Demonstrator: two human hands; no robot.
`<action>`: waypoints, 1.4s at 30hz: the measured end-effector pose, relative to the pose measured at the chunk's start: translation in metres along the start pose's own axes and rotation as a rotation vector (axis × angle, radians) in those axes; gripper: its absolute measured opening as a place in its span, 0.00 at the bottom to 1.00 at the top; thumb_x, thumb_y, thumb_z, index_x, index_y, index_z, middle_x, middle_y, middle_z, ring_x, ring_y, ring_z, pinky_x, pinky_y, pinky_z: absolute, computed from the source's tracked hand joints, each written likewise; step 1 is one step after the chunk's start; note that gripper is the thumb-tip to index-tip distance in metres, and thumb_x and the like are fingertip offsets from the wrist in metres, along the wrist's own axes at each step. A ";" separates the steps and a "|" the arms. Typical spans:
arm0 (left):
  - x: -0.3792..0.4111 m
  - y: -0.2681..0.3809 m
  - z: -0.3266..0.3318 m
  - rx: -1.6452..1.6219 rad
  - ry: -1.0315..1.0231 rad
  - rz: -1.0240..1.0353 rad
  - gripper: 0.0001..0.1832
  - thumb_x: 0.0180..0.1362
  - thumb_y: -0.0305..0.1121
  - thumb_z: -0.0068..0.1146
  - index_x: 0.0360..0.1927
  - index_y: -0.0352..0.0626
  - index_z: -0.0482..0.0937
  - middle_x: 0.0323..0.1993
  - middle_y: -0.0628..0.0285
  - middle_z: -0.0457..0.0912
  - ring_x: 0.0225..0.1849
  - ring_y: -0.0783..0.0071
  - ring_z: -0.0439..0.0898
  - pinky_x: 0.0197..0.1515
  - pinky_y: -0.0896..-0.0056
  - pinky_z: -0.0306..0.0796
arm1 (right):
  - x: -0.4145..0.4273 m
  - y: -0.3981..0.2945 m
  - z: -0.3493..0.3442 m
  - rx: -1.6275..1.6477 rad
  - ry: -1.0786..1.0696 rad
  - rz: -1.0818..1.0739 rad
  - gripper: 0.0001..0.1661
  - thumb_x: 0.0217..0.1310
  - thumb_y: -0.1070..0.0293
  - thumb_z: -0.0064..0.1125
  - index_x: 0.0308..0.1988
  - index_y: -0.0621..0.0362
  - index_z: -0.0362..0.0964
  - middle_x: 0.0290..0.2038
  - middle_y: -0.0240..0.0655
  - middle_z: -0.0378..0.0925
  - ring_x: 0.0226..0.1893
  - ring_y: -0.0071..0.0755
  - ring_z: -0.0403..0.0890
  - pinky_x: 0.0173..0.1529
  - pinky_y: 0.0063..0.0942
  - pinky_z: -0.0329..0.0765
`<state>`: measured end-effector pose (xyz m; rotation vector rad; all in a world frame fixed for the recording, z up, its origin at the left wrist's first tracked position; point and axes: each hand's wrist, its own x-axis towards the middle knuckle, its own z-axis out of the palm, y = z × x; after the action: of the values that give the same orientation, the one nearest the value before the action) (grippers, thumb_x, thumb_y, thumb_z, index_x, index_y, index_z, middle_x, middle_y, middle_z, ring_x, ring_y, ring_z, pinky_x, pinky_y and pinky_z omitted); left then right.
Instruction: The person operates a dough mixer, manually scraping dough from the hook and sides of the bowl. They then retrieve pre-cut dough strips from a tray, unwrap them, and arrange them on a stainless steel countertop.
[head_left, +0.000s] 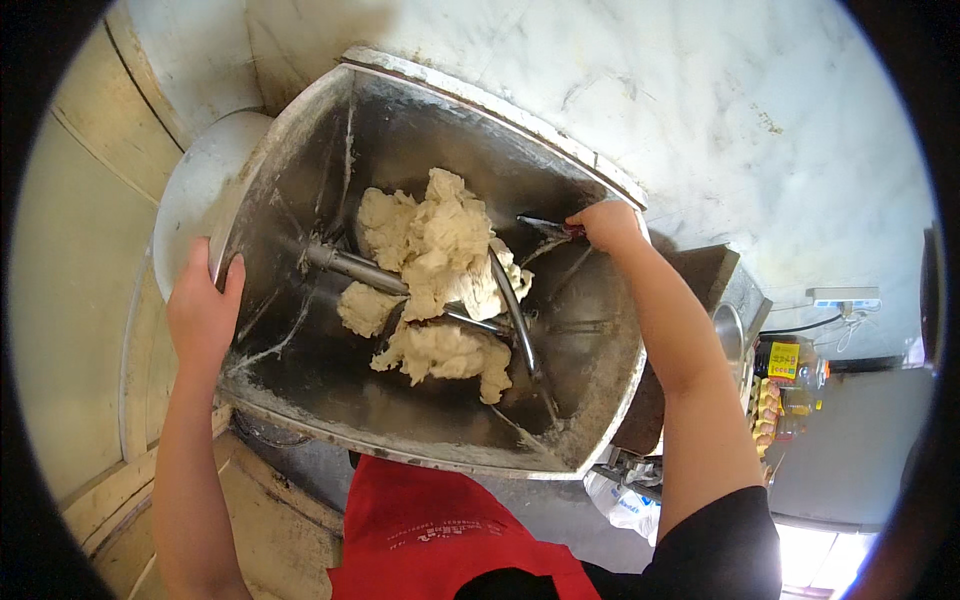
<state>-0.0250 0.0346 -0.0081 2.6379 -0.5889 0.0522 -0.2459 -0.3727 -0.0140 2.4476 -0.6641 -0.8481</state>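
Before me is the metal tub of a dough mixer (420, 450), its inner walls streaked with dried flour. Pale, lumpy dough (450, 240) hangs over the mixer's shaft (360, 271) and around its curved metal agitator bar (514, 311), with more lumps below. My left hand (204, 300) grips the tub's left rim, thumb inside and fingers outside. Inside the right wall, my right hand (609, 225) holds a tool with a dark red handle (574, 231) and a thin metal blade, likely a scraper or knife. The blade points left, apart from the dough.
A marbled wall (712, 112) stands behind the tub. A white rounded object (202, 180) is at its left. Egg trays (765, 420), bottles (806, 371), a metal bowl (727, 326) and a power strip (846, 297) are at the right. A white plastic bag (626, 506) lies lower right.
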 end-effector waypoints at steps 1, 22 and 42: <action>-0.001 -0.002 0.001 -0.013 -0.001 0.004 0.19 0.52 0.43 0.50 0.43 0.41 0.67 0.29 0.49 0.76 0.32 0.50 0.74 0.33 0.57 0.66 | 0.004 -0.002 0.004 0.025 -0.009 0.012 0.18 0.55 0.65 0.45 0.42 0.27 0.73 0.38 0.23 0.77 0.36 0.30 0.78 0.35 0.26 0.74; -0.001 -0.003 0.001 0.003 0.032 0.036 0.18 0.51 0.43 0.50 0.41 0.42 0.68 0.28 0.48 0.76 0.32 0.49 0.75 0.32 0.55 0.67 | -0.017 0.010 -0.055 0.287 -0.037 -0.062 0.26 0.47 0.69 0.50 0.49 0.32 0.68 0.39 0.28 0.76 0.40 0.34 0.76 0.40 0.32 0.73; 0.000 -0.006 -0.002 0.083 0.005 0.052 0.18 0.51 0.45 0.49 0.39 0.42 0.67 0.26 0.48 0.77 0.29 0.49 0.75 0.32 0.53 0.67 | -0.100 -0.060 -0.082 1.385 0.170 -0.037 0.24 0.53 0.67 0.48 0.51 0.61 0.62 0.26 0.40 0.75 0.20 0.28 0.75 0.27 0.25 0.72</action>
<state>-0.0226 0.0402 -0.0088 2.7020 -0.6669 0.1008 -0.2439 -0.2472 0.0532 3.6257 -1.4734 -0.0699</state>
